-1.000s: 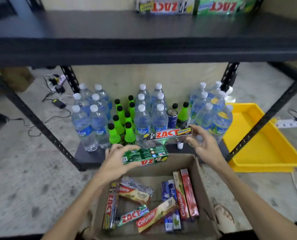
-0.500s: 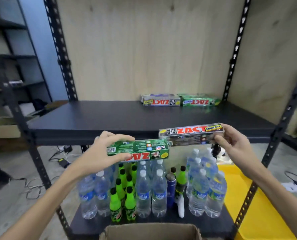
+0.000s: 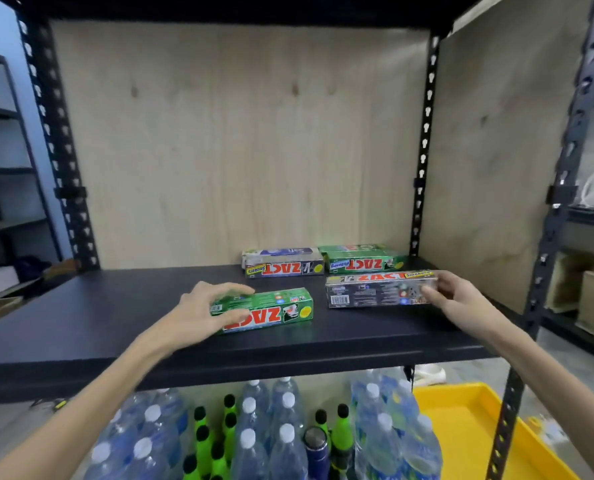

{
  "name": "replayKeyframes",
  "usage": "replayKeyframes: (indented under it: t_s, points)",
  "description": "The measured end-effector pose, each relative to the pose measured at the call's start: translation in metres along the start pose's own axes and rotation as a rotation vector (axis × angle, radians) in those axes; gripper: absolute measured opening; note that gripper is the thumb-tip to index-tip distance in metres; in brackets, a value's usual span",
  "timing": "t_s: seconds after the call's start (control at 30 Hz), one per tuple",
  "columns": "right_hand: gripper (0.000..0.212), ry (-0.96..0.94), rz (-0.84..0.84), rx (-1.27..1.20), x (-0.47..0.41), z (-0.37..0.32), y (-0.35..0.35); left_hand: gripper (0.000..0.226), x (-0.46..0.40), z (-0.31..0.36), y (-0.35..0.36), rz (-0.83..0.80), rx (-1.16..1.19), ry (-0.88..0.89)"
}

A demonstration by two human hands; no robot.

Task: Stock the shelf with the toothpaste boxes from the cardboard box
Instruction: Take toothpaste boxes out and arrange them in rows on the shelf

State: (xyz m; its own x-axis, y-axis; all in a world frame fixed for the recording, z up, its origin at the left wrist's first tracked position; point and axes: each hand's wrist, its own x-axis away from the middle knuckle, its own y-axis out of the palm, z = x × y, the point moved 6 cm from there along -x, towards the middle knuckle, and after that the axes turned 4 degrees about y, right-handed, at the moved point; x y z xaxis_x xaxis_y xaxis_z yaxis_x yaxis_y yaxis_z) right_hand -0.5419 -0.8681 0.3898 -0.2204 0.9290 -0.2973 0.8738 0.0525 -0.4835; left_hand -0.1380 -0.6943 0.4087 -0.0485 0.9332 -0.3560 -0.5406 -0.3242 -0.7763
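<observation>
My left hand (image 3: 202,311) grips the left end of a green Zact toothpaste box (image 3: 274,311), held over the middle of the black shelf (image 3: 115,306). My right hand (image 3: 458,299) grips the right end of a grey Zact Smokers box (image 3: 375,292), held over the shelf's right part. Behind them, against the plywood back, lie a grey Zact box (image 3: 283,266) with a white box on top and a green Zact box (image 3: 363,263) with another on top. The cardboard box is out of view.
Water bottles (image 3: 281,445) and green bottles (image 3: 215,445) crowd the lower shelf. A yellow tray (image 3: 468,431) lies on the floor at the right. Black perforated uprights (image 3: 423,150) frame the shelf, and another rack stands at the far right.
Both hands lifted the two boxes from above the cardboard box up to the shelf and forward over it. The view tilted up, so the cardboard box dropped out of sight.
</observation>
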Motion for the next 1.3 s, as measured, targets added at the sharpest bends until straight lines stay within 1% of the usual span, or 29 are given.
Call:
replayKeyframes:
  t_s: [0.1, 0.17, 0.27, 0.3, 0.37, 0.4, 0.47, 0.53, 0.6, 0.7, 0.77, 0.83, 0.93, 1.07, 1.17, 1.3]
  points:
    - [0.041, 0.061, -0.004, 0.236, -0.027, 0.016, -0.002, 0.037, -0.035, 0.0, 0.01, 0.054, -0.115, 0.031]
    - [0.047, 0.081, 0.018, 0.344, -0.042, 0.018, -0.001, 0.039, -0.056, -0.004, 0.017, 0.084, -0.153, 0.026]
    - [0.065, 0.02, 0.076, 0.482, -0.057, 0.009, 0.008, 0.044, -0.085, -0.015, 0.027, 0.104, -0.201, 0.054]
    - [0.066, -0.036, 0.096, 0.525, -0.06, 0.003, 0.011, 0.043, -0.093, -0.017, 0.03, 0.128, -0.218, 0.057]
    - [0.051, -0.191, 0.136, 0.586, -0.061, -0.007, 0.02, 0.04, -0.102, -0.022, 0.033, 0.177, -0.235, 0.072]
    - [0.041, -0.25, 0.155, 0.596, -0.064, -0.009, 0.024, 0.04, -0.107, -0.025, 0.035, 0.194, -0.238, 0.081]
    - [0.027, -0.289, 0.156, 0.576, -0.074, -0.009, 0.028, 0.039, -0.112, -0.029, 0.038, 0.196, -0.234, 0.097]
    - [0.02, -0.266, 0.136, 0.551, -0.091, -0.006, 0.03, 0.038, -0.117, -0.033, 0.038, 0.191, -0.212, 0.109]
    - [0.017, -0.222, 0.077, 0.524, -0.111, -0.004, 0.032, 0.038, -0.119, -0.033, 0.037, 0.192, -0.194, 0.131]
    - [0.028, -0.159, -0.01, 0.567, -0.135, 0.0, 0.038, 0.037, -0.122, -0.034, 0.036, 0.2, -0.203, 0.15]
    - [0.033, -0.147, 0.016, 0.604, -0.141, 0.0, 0.042, 0.037, -0.125, -0.037, 0.037, 0.213, -0.201, 0.149]
    - [0.039, -0.184, 0.073, 0.565, -0.139, -0.001, 0.042, 0.036, -0.127, -0.038, 0.038, 0.222, -0.215, 0.154]
    - [0.059, -0.252, 0.078, 0.465, -0.128, -0.002, 0.036, 0.036, -0.134, -0.039, 0.041, 0.235, -0.238, 0.168]
    - [0.065, -0.297, 0.045, 0.527, -0.127, 0.002, 0.03, 0.036, -0.14, -0.042, 0.043, 0.251, -0.261, 0.163]
    - [0.066, -0.3, 0.053, 0.491, -0.134, 0.004, 0.035, 0.038, -0.143, -0.041, 0.043, 0.259, -0.275, 0.164]
    - [0.063, -0.286, 0.068, 0.427, -0.143, 0.01, 0.041, 0.058, -0.147, -0.047, 0.04, 0.272, -0.227, 0.096]
